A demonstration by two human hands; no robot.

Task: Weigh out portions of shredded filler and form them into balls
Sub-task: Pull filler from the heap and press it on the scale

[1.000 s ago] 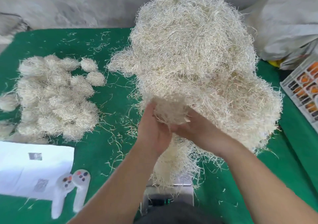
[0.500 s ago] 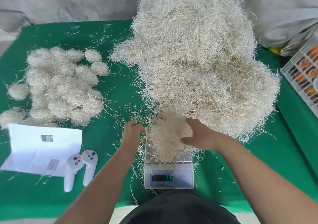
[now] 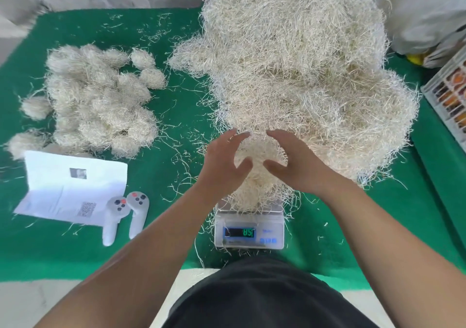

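A small digital scale (image 3: 249, 229) with a lit display stands at the table's front edge. A loose portion of pale shredded filler (image 3: 257, 176) is heaped on its pan. My left hand (image 3: 222, 161) and my right hand (image 3: 295, 161) hover on either side of that portion, fingers spread and gently curved, holding nothing. Just behind them rises the big pile of shredded filler (image 3: 302, 70). Several finished filler balls (image 3: 100, 100) lie in a heap at the left.
The green table cover (image 3: 176, 115) is strewn with stray strands. A white paper sheet (image 3: 73, 186) and two white handheld controllers (image 3: 126, 214) lie at front left. A plastic crate (image 3: 451, 95) and grey bags (image 3: 423, 12) sit at the right.
The portion that both hands held up now lies on the scale. My right hand has let go of it, and both hands have opened around it. The display reading changed.
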